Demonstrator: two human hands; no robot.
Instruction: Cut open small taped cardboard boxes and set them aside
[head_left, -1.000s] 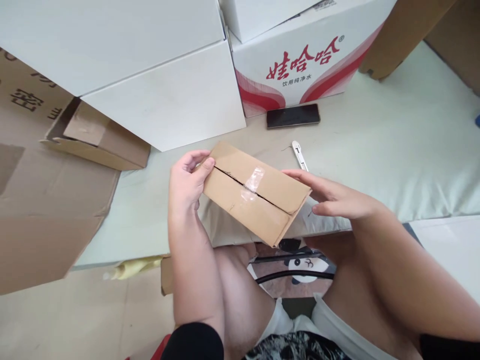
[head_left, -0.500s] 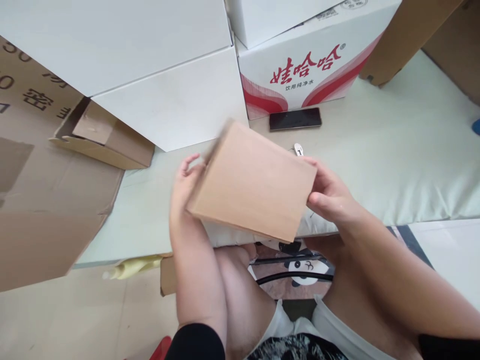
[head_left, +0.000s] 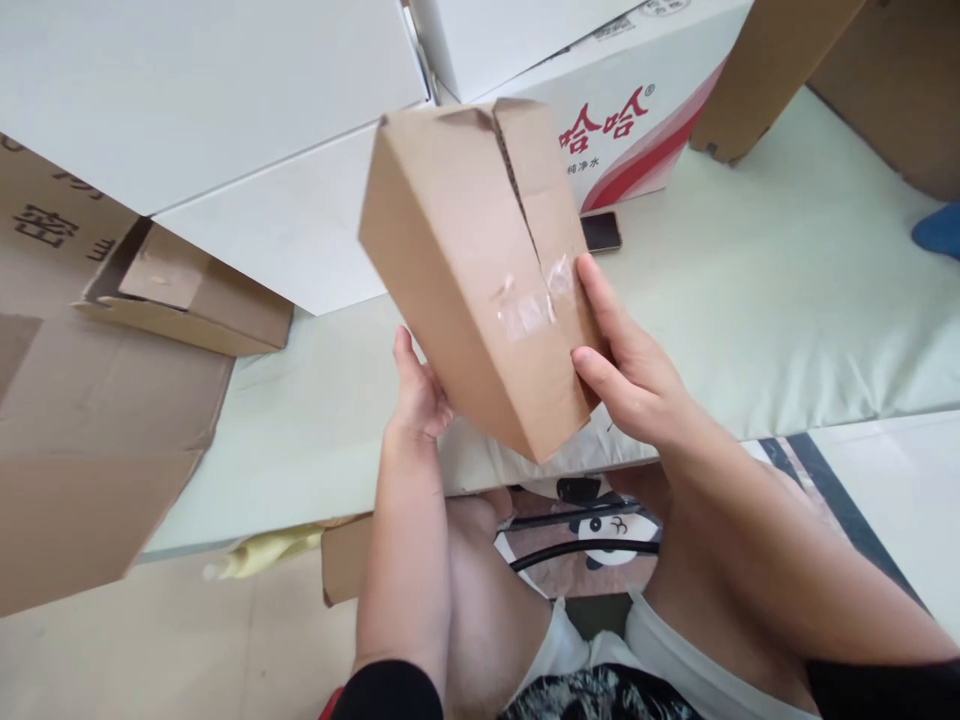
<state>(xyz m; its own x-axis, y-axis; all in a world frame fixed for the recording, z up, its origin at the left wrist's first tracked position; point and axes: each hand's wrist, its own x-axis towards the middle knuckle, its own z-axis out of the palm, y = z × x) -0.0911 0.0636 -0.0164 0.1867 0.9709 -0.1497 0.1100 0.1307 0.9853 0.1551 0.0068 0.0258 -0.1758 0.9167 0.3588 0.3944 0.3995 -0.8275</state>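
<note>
A brown cardboard box (head_left: 472, 260) is held up tilted between my two hands, above the pale green padded surface. Its face with a flap seam and torn clear tape is turned toward me, and the seam gapes at the upper end. My left hand (head_left: 420, 390) supports the lower left side, thumb up and most fingers hidden under the box. My right hand (head_left: 630, 365) grips the right edge, with thumb and a finger on the cardboard near the tape. Behind the box, a black phone (head_left: 602, 232) lies partly covered on the pale surface (head_left: 720, 310).
White cartons (head_left: 262, 230) stand at the back left, and a white and red water carton (head_left: 652, 130) at the back. An open brown box (head_left: 202, 290) sits at left beside a large cardboard carton (head_left: 97, 400). A blue object (head_left: 937, 232) shows at the right edge.
The box has been turned and raised, so its taped seam face now shows instead of a plain side. My left hand has shifted lower along it. The view has moved slightly right.
</note>
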